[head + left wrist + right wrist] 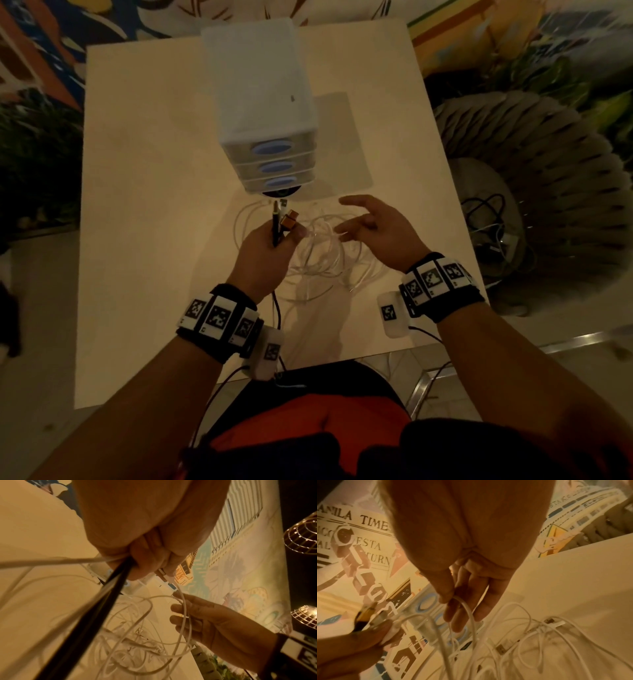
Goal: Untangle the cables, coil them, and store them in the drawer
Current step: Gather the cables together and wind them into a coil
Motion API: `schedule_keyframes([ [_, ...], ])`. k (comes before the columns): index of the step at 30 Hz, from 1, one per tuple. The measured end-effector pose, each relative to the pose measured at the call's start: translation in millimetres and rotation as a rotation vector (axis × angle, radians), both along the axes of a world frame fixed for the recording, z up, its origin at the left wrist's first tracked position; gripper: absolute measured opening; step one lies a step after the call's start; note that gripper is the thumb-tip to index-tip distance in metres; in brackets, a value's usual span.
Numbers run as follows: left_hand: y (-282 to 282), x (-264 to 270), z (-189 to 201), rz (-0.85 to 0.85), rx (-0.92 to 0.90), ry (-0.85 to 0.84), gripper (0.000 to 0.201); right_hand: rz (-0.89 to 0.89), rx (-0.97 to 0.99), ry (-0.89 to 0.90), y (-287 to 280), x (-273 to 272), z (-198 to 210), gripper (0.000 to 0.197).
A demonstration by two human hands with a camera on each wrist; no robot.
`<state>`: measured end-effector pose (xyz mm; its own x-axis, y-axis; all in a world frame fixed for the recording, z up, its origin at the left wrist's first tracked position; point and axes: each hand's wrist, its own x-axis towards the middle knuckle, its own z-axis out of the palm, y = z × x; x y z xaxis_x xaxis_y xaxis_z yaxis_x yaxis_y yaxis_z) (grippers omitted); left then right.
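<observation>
A tangle of white cables [329, 260] lies on the pale table [154, 205] in front of a white three-drawer unit [260, 102], whose drawers are all closed. My left hand [270, 240] grips a black cable [275, 226] together with several connector ends [289, 219], which stick up out of the fist. In the left wrist view the black cable [96, 608] and a white one run out under my left hand [150, 555]. My right hand [370, 222] hovers over the tangle, fingers straight. A white cable loop [469, 612] hangs over my right hand's fingers [453, 622].
A ribbed grey seat [531, 171] stands just right of the table with more dark and white cables [489, 222] on it. The table's near edge [239, 380] runs close to my body. A painted wall lies behind the drawer unit.
</observation>
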<state>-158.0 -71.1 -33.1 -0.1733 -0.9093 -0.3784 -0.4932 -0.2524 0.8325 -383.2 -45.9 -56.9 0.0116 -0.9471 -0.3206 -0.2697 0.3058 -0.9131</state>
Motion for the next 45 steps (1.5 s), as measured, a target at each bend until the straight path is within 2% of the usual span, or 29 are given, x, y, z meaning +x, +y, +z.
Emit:
schedule_keyframes([
  [3,1,5,6,0.05,0.028,0.05,0.023,-0.127,0.033,-0.088,1,-8,0,0.033],
  [8,-1,11,9,0.111,0.039,0.125,0.018,-0.121,0.078,-0.079,-4,-8,2,0.014],
  [13,-6,17,5,0.154,0.051,0.154,0.015,-0.003,0.064,0.099,-8,-1,-1,0.021],
  [16,-9,18,5,0.167,0.048,0.176,0.023,0.145,-0.093,0.412,-3,1,-4,0.03],
  [17,-10,18,5,0.168,0.047,0.175,0.025,0.188,-0.173,0.462,0,3,-3,0.033],
  [19,-11,17,6,0.146,0.036,0.168,0.027,0.235,-0.247,0.428,5,10,2,0.029],
  [21,-11,13,8,0.126,0.026,0.173,0.026,0.303,-0.141,0.424,8,20,4,0.015],
  [23,-10,8,10,0.093,0.016,0.188,0.021,0.342,-0.012,0.477,10,26,-3,0.016],
  [24,-9,6,10,0.065,0.003,0.188,0.018,0.293,0.05,0.422,12,27,-7,0.017],
  [26,-7,5,11,0.017,-0.033,0.207,0.017,0.146,0.136,0.192,11,26,-9,0.018],
  [29,-7,13,5,0.058,0.028,0.247,0.032,-0.015,0.119,-0.057,8,19,-6,0.018],
  [32,-6,20,-6,0.073,0.066,0.222,0.032,-0.131,0.11,-0.227,2,13,2,0.019],
  [35,0,22,-10,-0.004,0.05,0.143,0.03,-0.178,0.13,-0.296,-1,11,13,0.02],
  [41,11,18,-19,-0.146,-0.067,0.01,0.011,-0.2,0.167,-0.336,1,19,20,0.018],
  [45,15,13,-24,-0.228,-0.09,-0.043,0.02,-0.218,0.202,-0.401,2,27,20,0.019],
])
